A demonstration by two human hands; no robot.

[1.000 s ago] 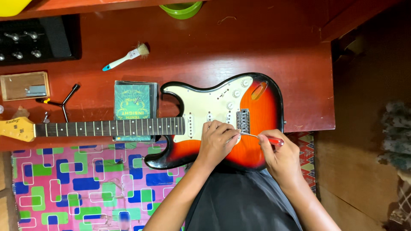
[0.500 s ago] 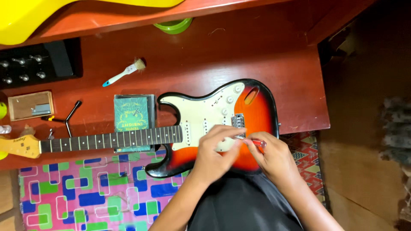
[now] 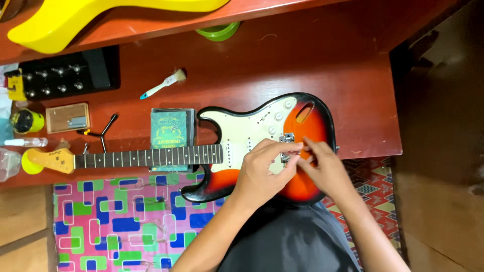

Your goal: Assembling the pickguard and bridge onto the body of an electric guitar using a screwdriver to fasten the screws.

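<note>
Your left hand (image 3: 262, 168) and right hand (image 3: 322, 166) meet over the bridge (image 3: 287, 138) of the electric guitar (image 3: 262, 126). The left grip has its fingers curled down onto the bridge area; the right grip pinches with its fingertips just beside them. Whether either grip holds a small part or tool cannot be told, as the fingers hide the contact point.

The guitar has a sunburst body with a white pickguard and lies flat at the near edge of the red tabletop (image 3: 312, 60), with its neck (image 3: 146, 157) running to your left and the headstock (image 3: 48, 160) at the far left. A green booklet (image 3: 172, 132) lies under the neck. Beyond it rest a small brush (image 3: 162, 84), a black T-shaped tool (image 3: 101, 132) and a black tuner set (image 3: 60, 80). A yellow guitar body (image 3: 101, 17) lies at the far edge.
</note>
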